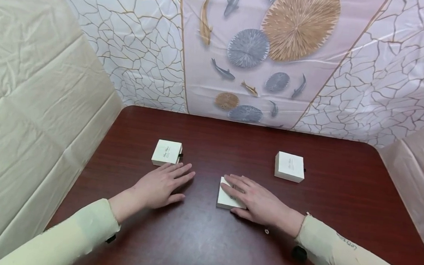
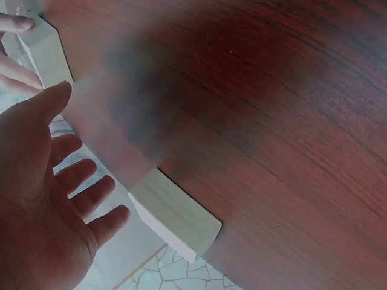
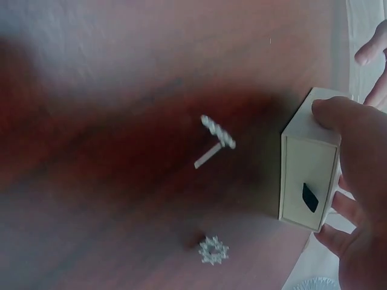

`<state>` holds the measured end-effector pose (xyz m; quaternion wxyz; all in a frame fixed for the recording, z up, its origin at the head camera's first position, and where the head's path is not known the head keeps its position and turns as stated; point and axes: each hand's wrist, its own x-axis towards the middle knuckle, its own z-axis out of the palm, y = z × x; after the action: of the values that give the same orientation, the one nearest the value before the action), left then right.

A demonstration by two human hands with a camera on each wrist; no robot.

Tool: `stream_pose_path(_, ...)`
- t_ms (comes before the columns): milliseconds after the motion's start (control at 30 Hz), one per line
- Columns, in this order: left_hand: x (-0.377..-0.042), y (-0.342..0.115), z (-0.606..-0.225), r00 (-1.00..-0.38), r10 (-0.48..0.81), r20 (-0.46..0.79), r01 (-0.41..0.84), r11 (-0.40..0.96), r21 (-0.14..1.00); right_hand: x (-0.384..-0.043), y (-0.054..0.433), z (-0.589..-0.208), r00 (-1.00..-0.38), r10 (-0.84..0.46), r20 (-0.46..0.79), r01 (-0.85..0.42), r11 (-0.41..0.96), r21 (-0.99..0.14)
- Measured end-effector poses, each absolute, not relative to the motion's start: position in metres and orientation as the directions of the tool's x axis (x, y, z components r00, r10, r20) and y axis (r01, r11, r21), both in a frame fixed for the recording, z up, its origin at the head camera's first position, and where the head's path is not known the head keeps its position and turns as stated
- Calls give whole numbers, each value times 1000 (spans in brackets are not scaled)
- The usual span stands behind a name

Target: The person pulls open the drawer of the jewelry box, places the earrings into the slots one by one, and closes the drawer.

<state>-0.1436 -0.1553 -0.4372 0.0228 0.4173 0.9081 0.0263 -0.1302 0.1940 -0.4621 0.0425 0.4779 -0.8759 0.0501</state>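
Observation:
My right hand (image 1: 260, 199) holds a small white box (image 1: 226, 197), its fingers lying across the lettered top and its thumb on the near side. In the right wrist view that box (image 3: 308, 175) shows a drawer face with a black ribbon tab (image 3: 310, 197). On the table near this hand lie a silver T-shaped piece with a beaded bar (image 3: 211, 142) and a small silver wreath-shaped piece (image 3: 213, 250). My left hand (image 1: 160, 185) is spread with nothing in it, fingertips just in front of a second white box (image 1: 167, 152).
A third white box (image 1: 289, 166) sits toward the back right of the dark red-brown wooden table (image 1: 197, 242). Patterned cloth (image 1: 148, 33) hangs behind the table, and beige cloth walls (image 1: 47, 108) stand at its sides.

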Motion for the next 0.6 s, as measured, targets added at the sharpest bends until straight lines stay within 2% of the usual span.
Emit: stream_pose_path(600,-133,-153,-437,-660,751,-24,750,661,44,-179,169,-461,-538,-838,90,-843,533,-78)
